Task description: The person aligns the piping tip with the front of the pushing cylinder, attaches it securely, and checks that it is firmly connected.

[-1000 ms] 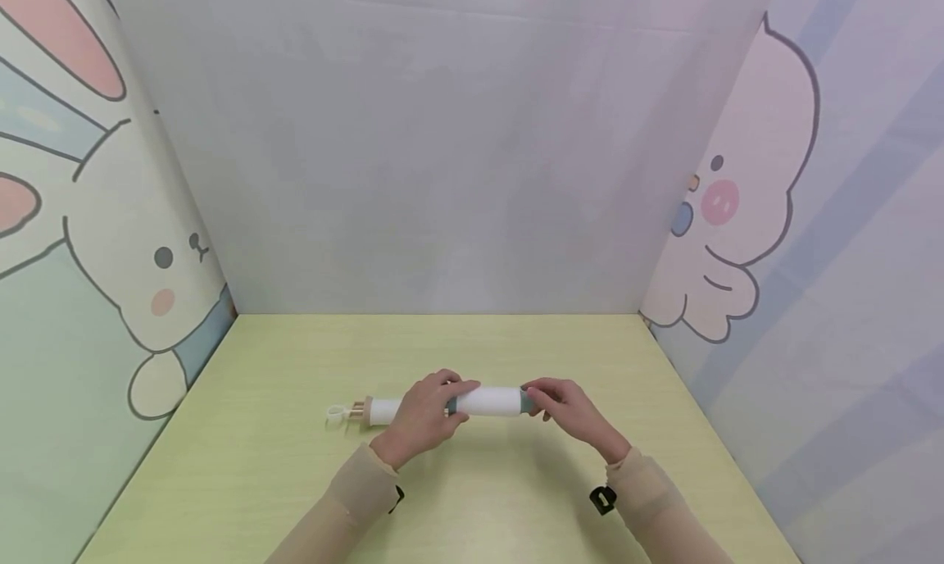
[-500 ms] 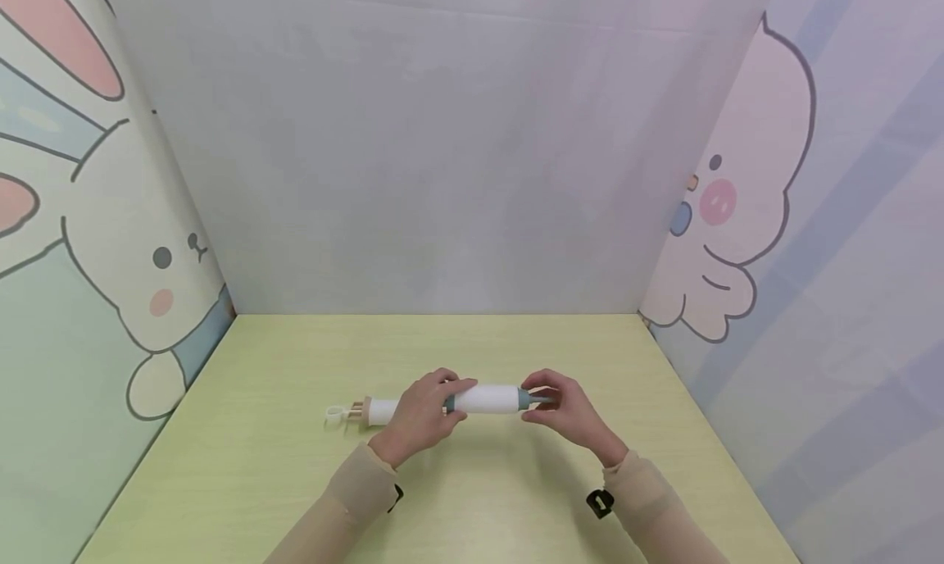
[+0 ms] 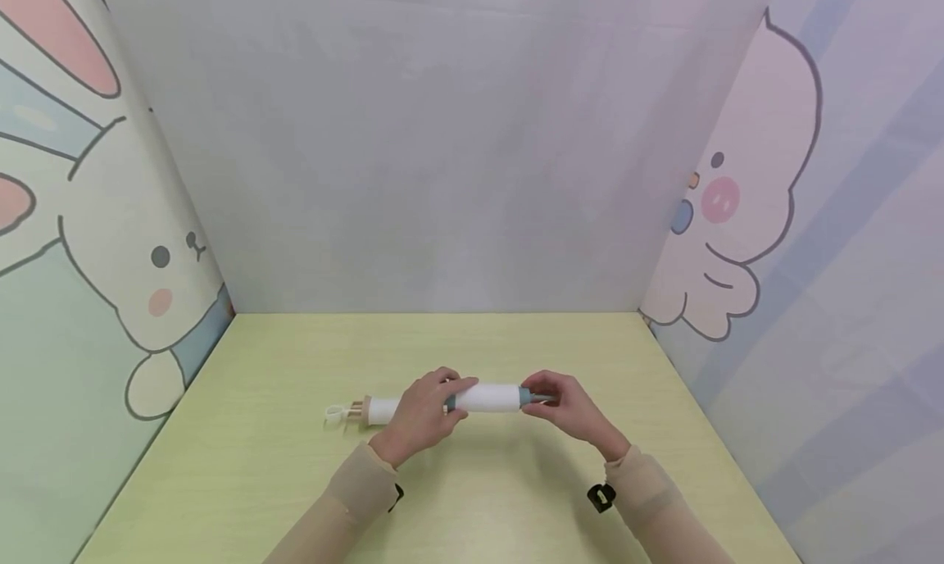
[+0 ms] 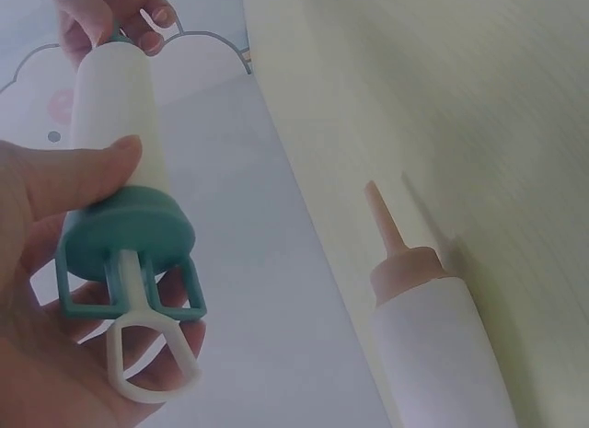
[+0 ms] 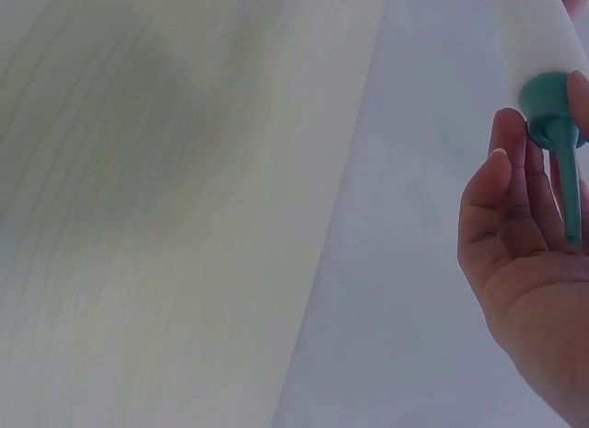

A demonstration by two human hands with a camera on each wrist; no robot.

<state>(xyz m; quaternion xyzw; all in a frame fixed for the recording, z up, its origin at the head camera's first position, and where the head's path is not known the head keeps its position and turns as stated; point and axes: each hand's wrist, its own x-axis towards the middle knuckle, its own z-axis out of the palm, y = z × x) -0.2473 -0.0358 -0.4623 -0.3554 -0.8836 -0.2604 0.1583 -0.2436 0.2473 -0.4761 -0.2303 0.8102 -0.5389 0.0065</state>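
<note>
A white-barrelled syringe with teal ends is held above the table. My left hand grips its barrel near the teal flange, thumb lying along the white wall; a white plunger ring sticks out behind. At the other end my right hand pinches the teal end cap between thumb and fingers. The thin teal nozzle points into that palm. A second white syringe with beige ends lies on the table, partly hidden behind my left hand in the head view.
The pale yellow table runs back to a plain grey wall. Side walls carry a cartoon rabbit on the left and another cartoon animal on the right.
My right fingers loosened and spread around the teal nozzle, then came back in against the cap. My left hand and the second syringe have stayed in place.
</note>
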